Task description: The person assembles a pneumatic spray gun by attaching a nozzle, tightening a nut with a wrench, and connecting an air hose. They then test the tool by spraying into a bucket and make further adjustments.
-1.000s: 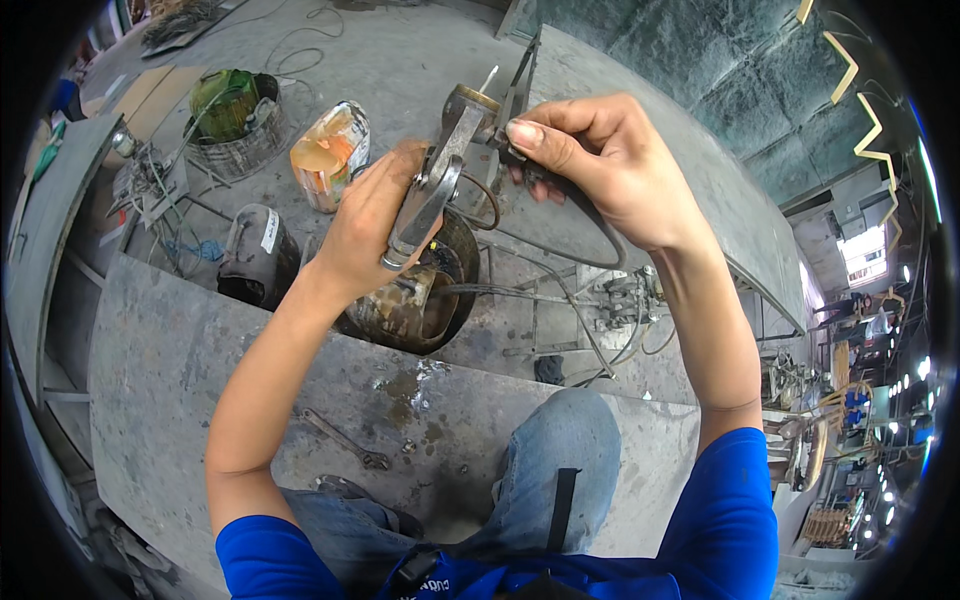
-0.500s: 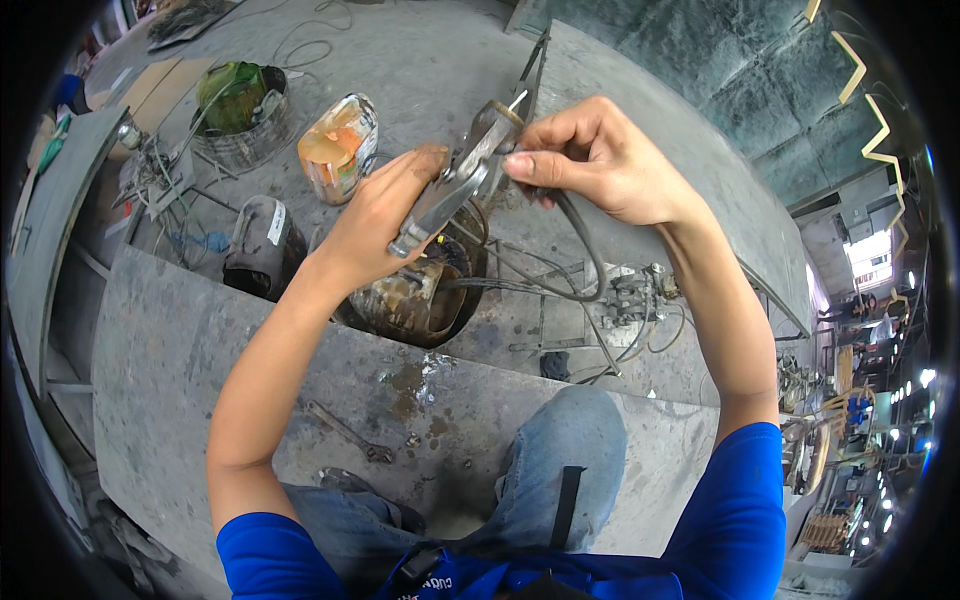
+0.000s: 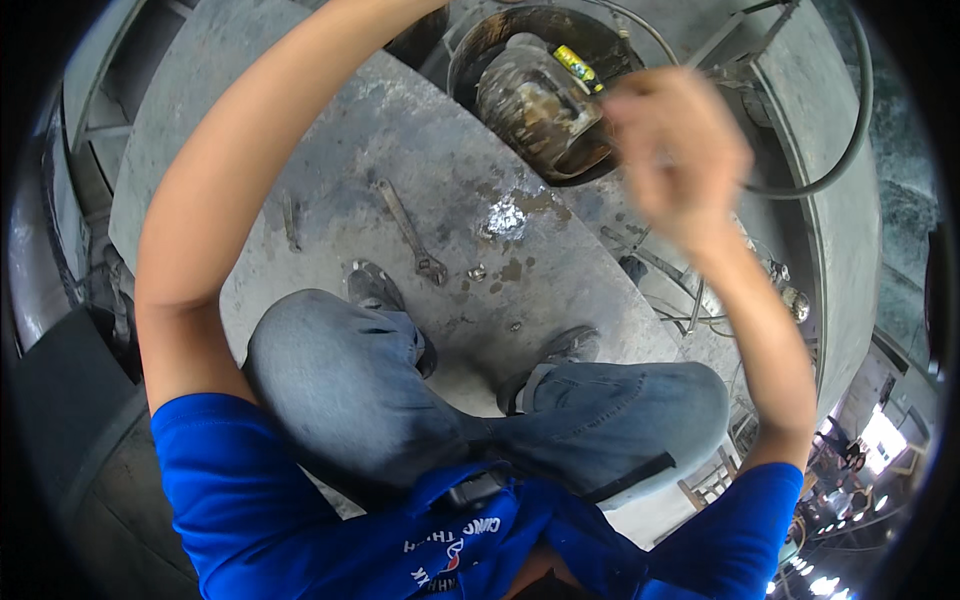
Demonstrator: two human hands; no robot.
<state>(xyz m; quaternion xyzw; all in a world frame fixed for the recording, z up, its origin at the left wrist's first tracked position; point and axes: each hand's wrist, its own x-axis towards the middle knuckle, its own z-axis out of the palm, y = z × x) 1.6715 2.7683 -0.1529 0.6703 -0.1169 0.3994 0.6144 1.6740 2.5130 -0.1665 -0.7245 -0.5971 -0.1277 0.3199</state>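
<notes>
Grey slab [image 3: 340,185]: footing is best kept clear of the shiny, wet-looking patch near the dark round tub [image 3: 596,32], by whose near side the edge runs.
Tub: its rim should be cleared by the knuckles; its wall looks blackened and grimy.
Black hose [image 3: 863,100]: slack should be left in its bend, right of the tub; whether it is gripped cannot be told.
Stained container [image 3: 520,100]: only light contact is advised, lest it be tipped; it is seated inside the tub, tilted, blotched brown and cream.
Right hand [image 3: 685,150]: slower movement would be wise; it is blurred by the tub's right rim, fingers seemingly part-curled, and any hold cannot be told.
Left hand: cut off by the upper edge, left of the tub; spread and hold cannot be told.
Adjustable wrench [image 3: 408,228]: laid on the slab, nearer the knees than the tub.
Yellow-green tube [image 3: 578,68]: rested against the container inside the tub; brightly coloured, easily picked out.
</notes>
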